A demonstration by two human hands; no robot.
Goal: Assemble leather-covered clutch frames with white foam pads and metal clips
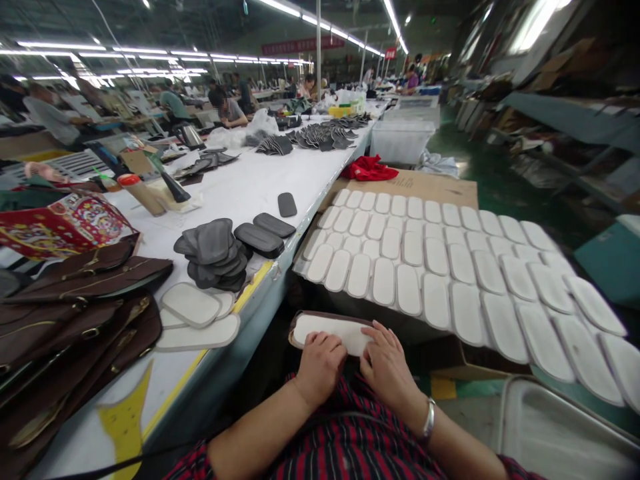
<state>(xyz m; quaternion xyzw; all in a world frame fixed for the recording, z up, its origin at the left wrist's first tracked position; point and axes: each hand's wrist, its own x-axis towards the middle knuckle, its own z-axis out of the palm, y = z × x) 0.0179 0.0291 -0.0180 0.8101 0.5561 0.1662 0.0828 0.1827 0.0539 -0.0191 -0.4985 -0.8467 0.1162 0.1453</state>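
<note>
Close to my body is a long white panel point(320, 325) with rounded ends and a brown edge along its far side. My left hand point(320, 370) has its fingers curled onto the near edge of this panel, around its middle. At the right end, my right hand point(389, 363) grips it with the fingers on top; the thumb is partly hidden. What lies beneath the panel cannot be seen. To the right, rows of white oval panels with grey rims point(410, 288) overlap on a board. A few pale panels point(193, 303) lie on the white table to the left.
Grey oval pieces point(213, 243) are piled on the white table point(245, 183), with darker oval pads point(260, 240) beside them. Brown bags point(85, 313) lie at the left. A red cloth point(371, 168) rests on cardboard point(440, 189). Several people work farther back.
</note>
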